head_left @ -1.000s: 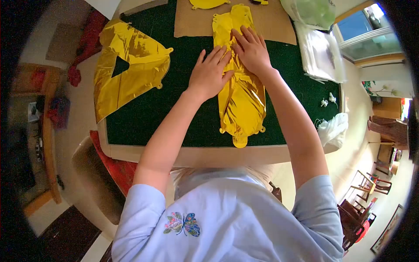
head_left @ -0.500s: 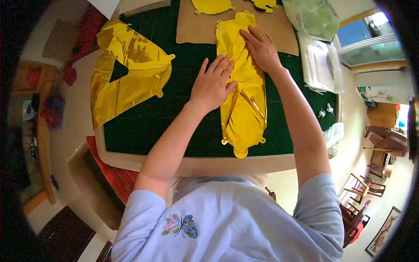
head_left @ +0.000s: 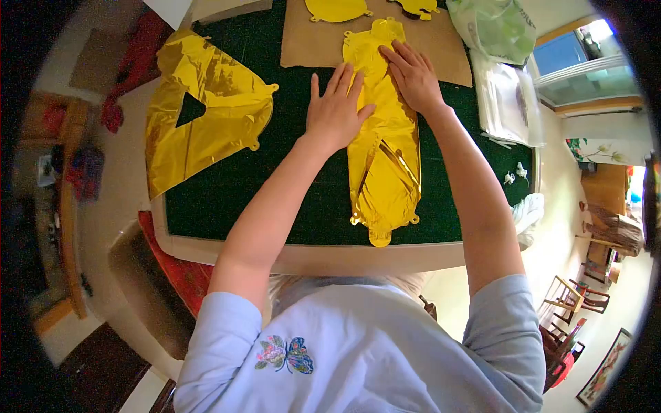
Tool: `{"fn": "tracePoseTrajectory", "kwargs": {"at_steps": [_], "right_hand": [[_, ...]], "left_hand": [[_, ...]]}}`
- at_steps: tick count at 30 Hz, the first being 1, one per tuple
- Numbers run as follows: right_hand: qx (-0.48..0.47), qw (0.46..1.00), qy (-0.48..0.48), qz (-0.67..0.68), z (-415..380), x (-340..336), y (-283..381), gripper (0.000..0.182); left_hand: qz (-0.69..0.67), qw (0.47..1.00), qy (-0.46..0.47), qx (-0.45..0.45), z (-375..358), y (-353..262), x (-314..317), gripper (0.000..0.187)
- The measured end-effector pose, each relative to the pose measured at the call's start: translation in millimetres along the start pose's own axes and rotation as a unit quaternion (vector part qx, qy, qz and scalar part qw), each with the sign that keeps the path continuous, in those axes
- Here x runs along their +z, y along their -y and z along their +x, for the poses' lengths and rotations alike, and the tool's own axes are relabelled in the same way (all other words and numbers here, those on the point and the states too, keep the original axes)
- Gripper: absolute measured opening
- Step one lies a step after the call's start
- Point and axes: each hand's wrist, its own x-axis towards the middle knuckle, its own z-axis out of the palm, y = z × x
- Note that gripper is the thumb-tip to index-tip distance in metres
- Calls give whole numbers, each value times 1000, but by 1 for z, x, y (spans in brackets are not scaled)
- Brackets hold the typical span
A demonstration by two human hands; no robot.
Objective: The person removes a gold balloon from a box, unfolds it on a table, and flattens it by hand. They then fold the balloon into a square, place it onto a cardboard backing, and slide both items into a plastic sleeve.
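A long gold foil balloon (head_left: 385,127), flat and uninflated, lies lengthwise in front of me, with small tabs at its corners and a rounded tab at the near end. Its far part rests on brown cardboard (head_left: 303,48), and creases run across its nearer half. My left hand (head_left: 335,113) lies flat along its left edge with the fingers spread. On the upper right part of the foil, my right hand (head_left: 411,74) presses flat with fingers stretched out. To the left is another gold foil balloon (head_left: 227,103), broad, with a triangular hole.
More gold foil pieces (head_left: 337,8) lie on the cardboard at the far edge. A green and white plastic bag (head_left: 492,27) and clear plastic sleeves (head_left: 506,103) are at the right. Small white items (head_left: 515,174) sit on the green table surface (head_left: 275,220).
My left hand has slid away from me along the balloon's left edge. The creased foil beneath looks a little flatter. My right hand has stayed nearly in place.
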Motion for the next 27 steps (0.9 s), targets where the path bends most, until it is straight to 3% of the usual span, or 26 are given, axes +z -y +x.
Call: {"fn": "tracePoseTrajectory", "kwargs": {"at_steps": [5,8,15,18,21,24,27], "right_hand": [[-4,1000,-3,10,0,1,0,38],[-2,1000,-1,7,0,1,-1,39],[-1,998,23,-56,1,-4,3,41],[-21,1000,18,-11,3,-4,-3,39],[72,997,17,28,3,-14,9,42],[70,991,-97,53,-4,-30,19,39],[74,985,-60,142,-47,-72,48,21]], "left_hand": [[9,1000,1,-21,-15,-8,-5,62],[10,994,29,105,-35,-15,-15,57],[-31,990,60,121,-53,-21,-19,50],[-44,991,49,118,-54,-20,-19,49],[-50,991,58,112,-54,-21,-22,48],[-54,991,50,114,-54,-19,-20,48],[-62,991,37,112,-55,-19,-18,49]]}}
